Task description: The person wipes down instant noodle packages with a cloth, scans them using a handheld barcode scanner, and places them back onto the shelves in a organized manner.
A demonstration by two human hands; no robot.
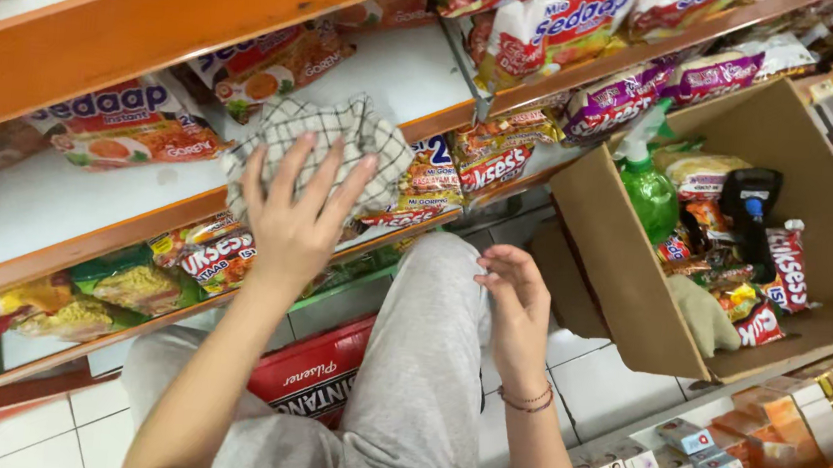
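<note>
Orange-edged white shop shelving (58, 203) holds noodle packets. Left hand (298, 216) presses flat, fingers spread, on a checked white cloth (320, 135) at the shelf's front edge, twelve o'clock of the knee. Right hand (513, 308) pinches grey trouser fabric (425, 365). Risk: the cloth may sweep nearby packets (431, 180) off. Brown cardboard box (633, 283) sits at two o'clock.

The checked cloth (319, 145) under the left hand (297, 219) is soft woven fabric, matt and crumpled. The shelf (58, 203) beneath it looks smooth and white with a glossy orange painted front edge. The noodle packets (135, 124) are shiny plastic film. The box (623, 282) is matt brown cardboard; the spray bottle (646, 189) inside is translucent green plastic. The trousers (425, 365) by the right hand (515, 308) are matt grey cloth.
</note>
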